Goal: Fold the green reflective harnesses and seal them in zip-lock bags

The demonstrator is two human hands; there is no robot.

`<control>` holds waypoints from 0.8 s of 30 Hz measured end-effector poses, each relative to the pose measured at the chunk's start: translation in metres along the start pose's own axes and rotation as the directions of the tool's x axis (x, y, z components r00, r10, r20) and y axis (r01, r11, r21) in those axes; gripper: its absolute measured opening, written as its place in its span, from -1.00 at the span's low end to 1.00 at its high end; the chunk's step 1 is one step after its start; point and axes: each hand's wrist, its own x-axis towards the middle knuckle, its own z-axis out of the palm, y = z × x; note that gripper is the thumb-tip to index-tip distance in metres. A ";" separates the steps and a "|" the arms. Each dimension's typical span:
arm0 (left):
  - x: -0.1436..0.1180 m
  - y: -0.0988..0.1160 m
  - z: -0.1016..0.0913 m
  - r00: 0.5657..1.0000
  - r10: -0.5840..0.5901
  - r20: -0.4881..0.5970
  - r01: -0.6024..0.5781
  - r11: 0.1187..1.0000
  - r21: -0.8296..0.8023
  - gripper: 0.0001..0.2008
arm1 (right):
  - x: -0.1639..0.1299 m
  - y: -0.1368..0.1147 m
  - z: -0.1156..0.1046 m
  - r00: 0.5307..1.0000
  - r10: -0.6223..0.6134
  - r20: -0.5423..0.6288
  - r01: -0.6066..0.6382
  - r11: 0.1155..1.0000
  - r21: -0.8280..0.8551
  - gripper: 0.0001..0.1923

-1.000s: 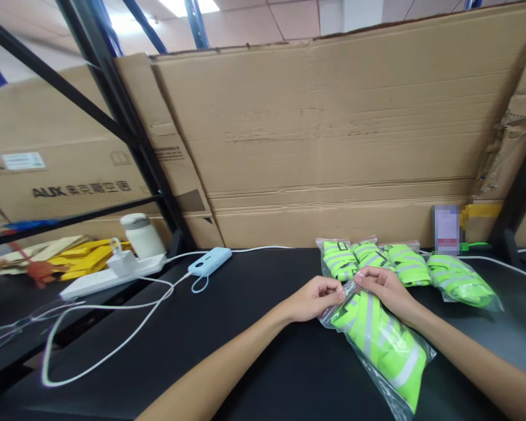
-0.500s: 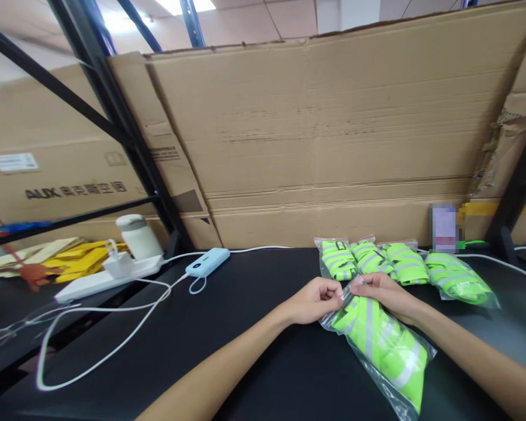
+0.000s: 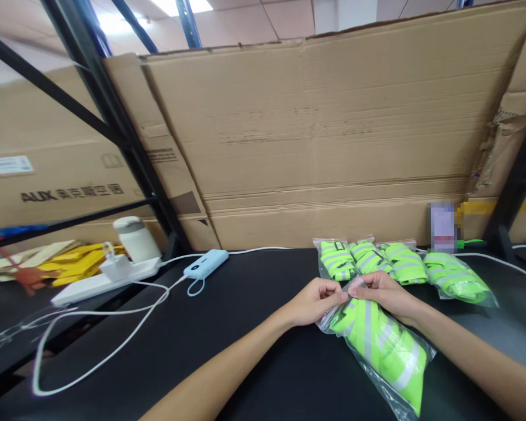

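Note:
A clear plastic zip bag (image 3: 379, 345) holds a folded fluorescent yellow-green vest with silver reflective stripes. It lies slanted over the black table, its top end towards the back. My left hand (image 3: 319, 301) pinches the left part of the bag's top edge. Close beside it, my right hand (image 3: 383, 292) pinches the same edge, with thumb and fingers closed on the plastic. Whether the seal is closed I cannot tell. Just behind my hands several similar bagged vests stand in a row, among them one at the left end (image 3: 336, 260) and one at the right end (image 3: 456, 278).
A light blue power bank (image 3: 206, 264) with a white cable (image 3: 114, 313) lies on the black table (image 3: 254, 362). At left are a white power strip (image 3: 109, 282), a white bottle (image 3: 137, 240) and yellow packets (image 3: 76, 263). A cardboard panel (image 3: 315, 128) closes off the back.
The hands stay at the bag's top edge; the left fingers have shifted slightly along it to the right. The whole view has moved a little.

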 end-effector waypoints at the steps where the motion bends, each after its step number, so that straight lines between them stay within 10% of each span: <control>1: 0.000 0.000 0.001 1.000 0.008 -0.006 -0.008 1.000 -0.002 -0.53 | 0.000 0.000 0.000 1.000 -0.010 0.003 0.010 1.000 -0.008 -0.66; 8: 0.000 0.001 0.001 0.998 0.056 -0.007 -0.056 0.993 -0.106 -0.56 | -0.001 0.003 0.007 1.000 0.014 0.014 -0.015 0.994 0.107 -0.65; 13: 0.002 0.002 -0.016 0.977 0.017 -0.211 -0.063 0.975 -0.214 -0.60 | -0.005 -0.005 -0.004 0.986 0.101 0.133 -0.122 0.980 0.155 -0.60; 21: 0.002 0.003 -0.056 0.840 0.012 -0.542 -0.131 0.975 -0.182 -0.63 | -0.004 -0.004 -0.004 0.998 -0.017 0.053 0.010 0.991 0.132 -0.24; 24: 0.002 0.001 -0.071 0.728 0.037 -0.684 -0.175 0.976 -0.133 -0.64 | -0.003 -0.002 0.000 0.995 -0.080 0.066 0.062 0.970 0.235 -0.08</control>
